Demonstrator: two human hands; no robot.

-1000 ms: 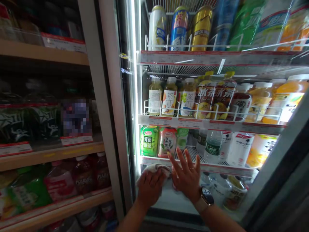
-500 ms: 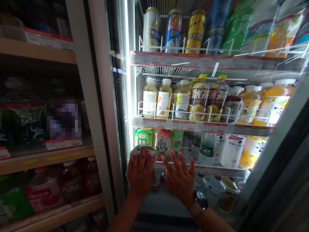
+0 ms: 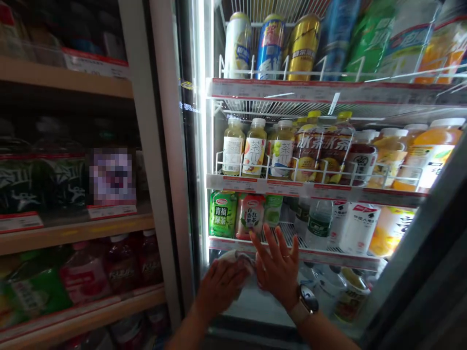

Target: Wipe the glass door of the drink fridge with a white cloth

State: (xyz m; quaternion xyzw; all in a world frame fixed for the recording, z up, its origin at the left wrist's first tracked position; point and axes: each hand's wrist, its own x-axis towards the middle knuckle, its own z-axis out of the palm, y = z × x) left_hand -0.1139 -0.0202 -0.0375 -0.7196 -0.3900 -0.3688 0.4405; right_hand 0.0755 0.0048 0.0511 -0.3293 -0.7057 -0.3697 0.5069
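A pale, crumpled cloth [image 3: 237, 256] lies under my left hand [image 3: 223, 287], whose bent fingers press it at the glass front [image 3: 248, 306] of a lit drinks fridge. My right hand [image 3: 279, 272] is just to the right with its fingers spread, raised before the glass; the thumb side comes close to the cloth, and whether it touches cannot be made out. It wears a ring, and a watch [image 3: 308, 297] sits on that wrist. Behind the glass, above my hands, stand a green drink carton [image 3: 222, 214] and a red one [image 3: 250, 216].
Inside the fridge, wire shelves hold cans [image 3: 270, 46], tea bottles [image 3: 254, 148] and a clear water bottle [image 3: 320, 226]. A metal frame post [image 3: 156, 146] divides it from a darker wooden shelf [image 3: 73, 233] of bottles at left. A dark door frame [image 3: 412, 233] slants along the right.
My left hand and the cloth have slid down and right, uncovering the green carton and closing in on my right hand. The right hand stays nearly in place; the view has shifted slightly.
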